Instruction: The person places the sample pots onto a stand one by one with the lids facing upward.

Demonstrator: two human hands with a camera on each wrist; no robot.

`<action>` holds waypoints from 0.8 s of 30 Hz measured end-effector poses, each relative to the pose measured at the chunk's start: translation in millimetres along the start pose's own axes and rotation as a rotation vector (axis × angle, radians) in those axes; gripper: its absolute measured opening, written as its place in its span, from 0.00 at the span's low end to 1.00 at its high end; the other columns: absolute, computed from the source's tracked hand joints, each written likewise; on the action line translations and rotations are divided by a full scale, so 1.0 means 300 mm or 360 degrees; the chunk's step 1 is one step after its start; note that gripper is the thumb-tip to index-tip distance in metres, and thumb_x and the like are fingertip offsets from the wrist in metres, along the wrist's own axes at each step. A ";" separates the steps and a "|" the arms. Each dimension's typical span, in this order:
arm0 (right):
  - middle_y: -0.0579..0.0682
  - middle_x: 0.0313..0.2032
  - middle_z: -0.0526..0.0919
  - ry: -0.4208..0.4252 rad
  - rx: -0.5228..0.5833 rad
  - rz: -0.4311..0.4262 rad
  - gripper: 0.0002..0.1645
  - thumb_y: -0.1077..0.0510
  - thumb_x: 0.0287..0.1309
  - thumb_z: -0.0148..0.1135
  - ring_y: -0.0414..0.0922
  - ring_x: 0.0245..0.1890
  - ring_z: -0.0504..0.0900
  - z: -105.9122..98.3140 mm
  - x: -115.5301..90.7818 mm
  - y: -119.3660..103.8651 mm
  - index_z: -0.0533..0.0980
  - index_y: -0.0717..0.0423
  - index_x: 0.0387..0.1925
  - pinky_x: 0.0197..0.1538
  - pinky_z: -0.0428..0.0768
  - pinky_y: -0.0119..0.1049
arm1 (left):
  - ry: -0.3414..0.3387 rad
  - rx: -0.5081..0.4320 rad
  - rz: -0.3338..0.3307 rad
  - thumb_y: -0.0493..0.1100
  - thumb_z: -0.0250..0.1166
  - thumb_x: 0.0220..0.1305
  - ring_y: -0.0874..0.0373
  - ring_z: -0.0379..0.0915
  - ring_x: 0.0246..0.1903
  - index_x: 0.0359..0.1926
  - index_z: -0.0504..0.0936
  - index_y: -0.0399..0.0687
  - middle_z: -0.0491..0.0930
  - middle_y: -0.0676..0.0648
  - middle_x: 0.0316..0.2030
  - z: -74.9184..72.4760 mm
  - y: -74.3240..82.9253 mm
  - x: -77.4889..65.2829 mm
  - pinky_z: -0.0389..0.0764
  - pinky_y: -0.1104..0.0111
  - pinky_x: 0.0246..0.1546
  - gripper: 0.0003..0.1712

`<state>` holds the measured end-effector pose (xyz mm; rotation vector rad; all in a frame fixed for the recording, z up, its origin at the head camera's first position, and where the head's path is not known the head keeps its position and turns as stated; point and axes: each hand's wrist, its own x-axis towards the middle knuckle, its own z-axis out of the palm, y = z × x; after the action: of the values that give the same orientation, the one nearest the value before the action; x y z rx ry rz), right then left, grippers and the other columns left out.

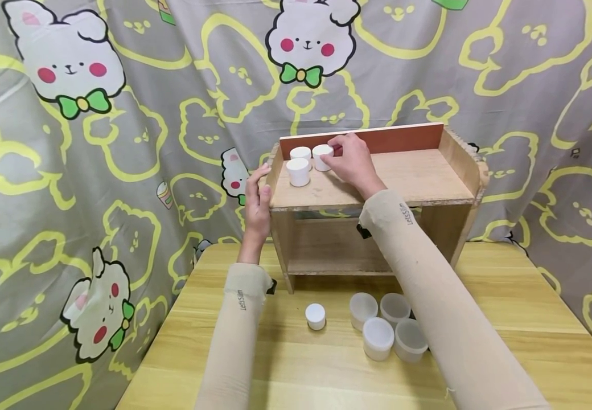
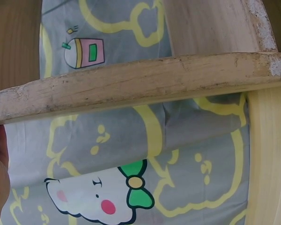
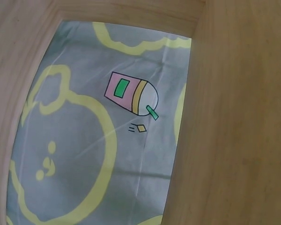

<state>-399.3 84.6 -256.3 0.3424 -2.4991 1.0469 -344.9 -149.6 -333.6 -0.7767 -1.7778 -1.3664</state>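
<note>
On the top board of a small wooden shelf (image 1: pixel 408 171), my right hand (image 1: pixel 354 164) pinches a small white lidded jar (image 1: pixel 321 158) between thumb and fingers. Just left of it stand two similar jars, a rear jar (image 1: pixel 300 152) and a front jar (image 1: pixel 298 172), which partly covers the rear one. My left hand (image 1: pixel 257 212) rests against the shelf's left side panel (image 1: pixel 274 171), fingers extended along it. In the left wrist view, fingers (image 2: pixel 1 145) touch the panel's edge (image 2: pixel 131 86). The right wrist view shows the shelf's inside wall (image 3: pixel 234 117), without the hand.
Another white jar (image 1: pixel 315 316) stands on the wooden table (image 1: pixel 173 364) before the shelf. Several translucent lidded tubs (image 1: pixel 378 339) are grouped to its right, near my right sleeve (image 1: pixel 429 273). A patterned curtain (image 1: pixel 163 114) hangs behind and beside the table.
</note>
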 end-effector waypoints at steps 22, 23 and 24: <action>0.59 0.53 0.79 0.0100 0.0068 -0.0095 0.28 0.51 0.63 0.70 0.52 0.56 0.82 -0.069 -0.091 -0.020 0.81 0.61 0.60 0.63 0.78 0.46 | 0.0033 -0.0054 0.0001 0.33 0.47 0.72 0.39 0.59 0.75 0.64 0.67 0.27 0.67 0.30 0.69 0.005 0.002 0.003 0.54 0.56 0.78 0.23; 0.59 0.53 0.79 0.0109 0.0081 -0.0110 0.28 0.51 0.62 0.71 0.53 0.56 0.82 -0.072 -0.101 -0.020 0.81 0.62 0.59 0.62 0.77 0.47 | 0.0030 -0.0046 0.0000 0.34 0.47 0.72 0.39 0.59 0.75 0.64 0.67 0.27 0.67 0.30 0.69 0.005 0.003 0.003 0.54 0.56 0.78 0.23; 0.59 0.52 0.80 0.0117 0.0088 -0.0127 0.28 0.51 0.62 0.70 0.53 0.56 0.82 -0.075 -0.110 -0.020 0.81 0.62 0.59 0.62 0.77 0.47 | 0.0027 -0.0040 -0.0003 0.33 0.47 0.72 0.38 0.59 0.75 0.65 0.67 0.27 0.67 0.30 0.69 0.004 0.006 0.002 0.54 0.56 0.78 0.23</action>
<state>-361.6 99.0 -253.4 0.4092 -2.3752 1.0784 -344.1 -148.0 -332.3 -0.7748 -1.7517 -1.3950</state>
